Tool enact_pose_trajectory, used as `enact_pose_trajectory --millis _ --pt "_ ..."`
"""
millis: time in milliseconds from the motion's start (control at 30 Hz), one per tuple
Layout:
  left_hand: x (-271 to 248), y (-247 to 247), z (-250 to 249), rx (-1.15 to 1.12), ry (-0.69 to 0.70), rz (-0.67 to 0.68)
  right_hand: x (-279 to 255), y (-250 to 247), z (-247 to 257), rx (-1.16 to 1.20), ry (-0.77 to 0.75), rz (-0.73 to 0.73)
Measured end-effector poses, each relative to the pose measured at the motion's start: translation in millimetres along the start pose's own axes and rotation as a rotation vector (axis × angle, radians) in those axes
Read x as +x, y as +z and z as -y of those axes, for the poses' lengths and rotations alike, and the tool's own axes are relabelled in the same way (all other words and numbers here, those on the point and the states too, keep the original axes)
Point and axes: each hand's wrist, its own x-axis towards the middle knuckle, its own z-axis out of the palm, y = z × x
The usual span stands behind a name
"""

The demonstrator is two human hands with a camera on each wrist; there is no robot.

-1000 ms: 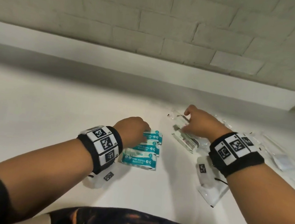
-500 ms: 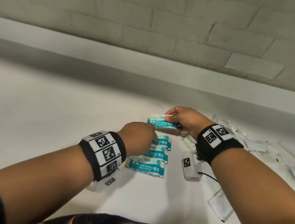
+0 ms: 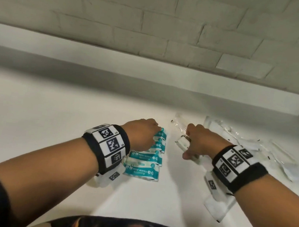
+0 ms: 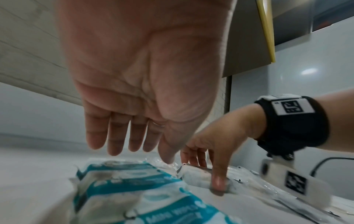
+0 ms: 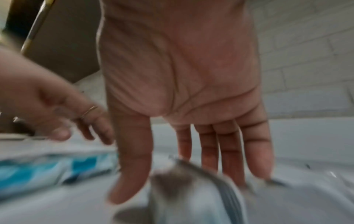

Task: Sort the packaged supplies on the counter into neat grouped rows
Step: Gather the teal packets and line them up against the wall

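At 3 o'clock of the wipes row (image 3: 146, 155) on the desk (image 3: 48, 118), the R hand (image 3: 198, 141) pinches a clear-wrapped packet (image 3: 183, 144), thumb vs fingers, long axis running 11-to-5. L hand (image 3: 142, 133) rests w/ fingers straight, spread grip, on the row's far packs; loose clear packets (image 3: 255, 145) lie at 3 o'clock of the R hand, so it's likely the nearer one.

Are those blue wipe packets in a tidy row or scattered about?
A tidy row: the wipe packets lie overlapping in one line on the counter, beside the left hand.

wipe packs (image 3: 144, 162): glossy plastic | counter (image 3: 48, 118): smooth matt white | wall (image 3: 120, 13): rough painted brick
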Motion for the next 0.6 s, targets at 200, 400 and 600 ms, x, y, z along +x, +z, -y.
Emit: enact_pose_trajectory --millis 200,400,600 --pt "8.4 9.6 -2.1 0.068 -0.047 0.017 -6.0 0.8 -12.0 0.362 -0.070 0.073" --pt "8.8 8.3 1.4 0.088 -0.037 0.023 0.4 -2.7 -16.4 0.438 -0.007 0.063" --pt "7.9 7.5 -0.1 0.090 -0.036 0.024 9.0 1.6 -14.2 0.240 0.010 -0.063"
